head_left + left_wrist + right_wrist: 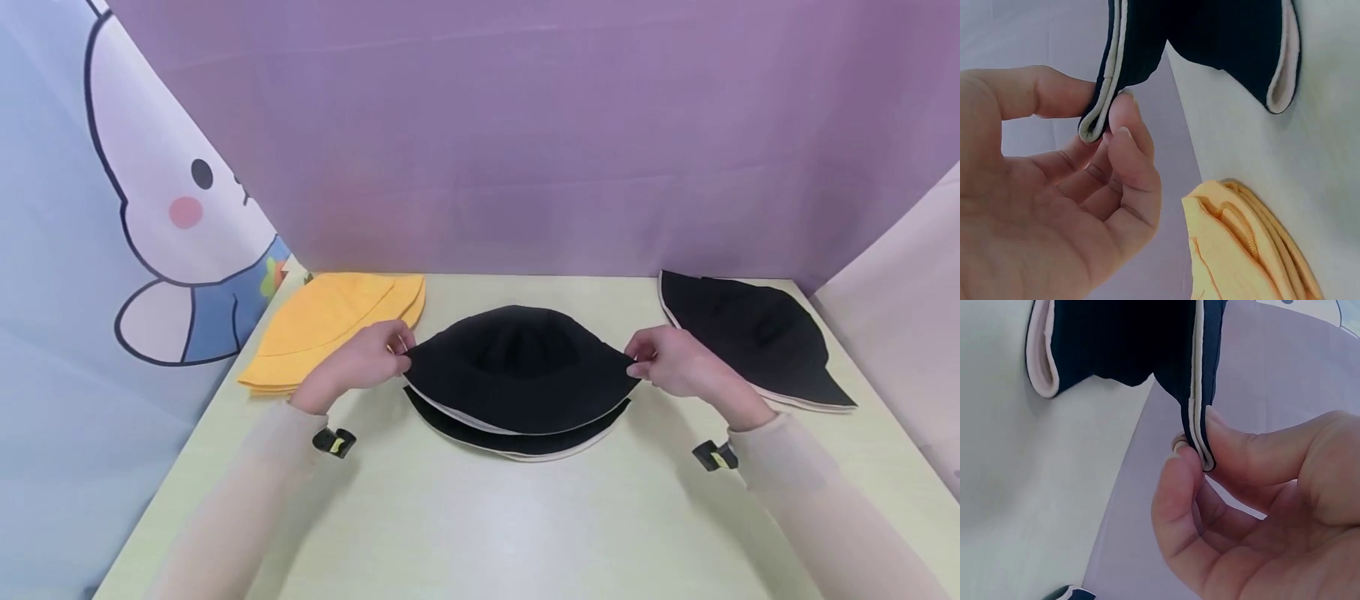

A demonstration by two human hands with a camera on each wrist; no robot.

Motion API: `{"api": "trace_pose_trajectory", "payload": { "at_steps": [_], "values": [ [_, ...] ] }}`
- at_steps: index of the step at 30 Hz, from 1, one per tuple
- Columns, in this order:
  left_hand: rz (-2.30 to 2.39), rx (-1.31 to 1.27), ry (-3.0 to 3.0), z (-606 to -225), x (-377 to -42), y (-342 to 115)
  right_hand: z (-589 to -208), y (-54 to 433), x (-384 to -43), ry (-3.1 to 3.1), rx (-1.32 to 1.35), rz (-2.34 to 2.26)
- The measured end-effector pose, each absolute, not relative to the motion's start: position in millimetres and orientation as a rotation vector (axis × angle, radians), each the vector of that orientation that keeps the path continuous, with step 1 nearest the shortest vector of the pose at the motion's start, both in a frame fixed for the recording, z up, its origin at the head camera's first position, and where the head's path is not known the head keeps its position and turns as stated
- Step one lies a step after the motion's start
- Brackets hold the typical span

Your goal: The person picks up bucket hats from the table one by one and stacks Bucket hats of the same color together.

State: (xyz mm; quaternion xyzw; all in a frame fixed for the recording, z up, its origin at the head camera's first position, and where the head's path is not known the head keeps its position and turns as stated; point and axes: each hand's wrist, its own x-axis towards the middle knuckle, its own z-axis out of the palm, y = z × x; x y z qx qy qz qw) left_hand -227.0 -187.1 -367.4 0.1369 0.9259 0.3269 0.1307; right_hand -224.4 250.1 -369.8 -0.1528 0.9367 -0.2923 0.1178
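Note:
A black bucket hat, folded flat with a pale lining at its brim, is held at both ends in mid-table. My left hand pinches its left brim corner between thumb and fingers. At the opposite corner my right hand pinches the brim the same way. Just beneath lies a second black hat, mostly hidden by the upper one. In both wrist views the held brim's folded edge shows between the fingertips, apart from the lower hat's brim.
Folded yellow hats lie stacked at the back left, near my left hand. Another folded black hat, with a pale edge, rests at the back right behind my right wrist. A purple curtain closes off the table's far side.

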Motion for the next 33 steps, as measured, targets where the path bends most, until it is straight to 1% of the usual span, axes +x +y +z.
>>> {"api": "trace_pose_trajectory", "payload": {
  "at_steps": [7,15,23,33],
  "values": [
    [0.947,0.425,2.698,-381,-220,-188,-380,249,-220,2.676,-0.445,-0.910],
    [0.965,0.405,2.672,-394,-220,-187,-387,248,-214,2.660,-0.414,-0.888],
    [0.877,0.399,2.726,-408,-221,-184,-397,245,-212,2.634,-0.403,-0.879],
    [0.825,0.377,2.731,-415,-219,-181,-410,244,-214,2.697,-0.447,-0.808]
  ]
}}
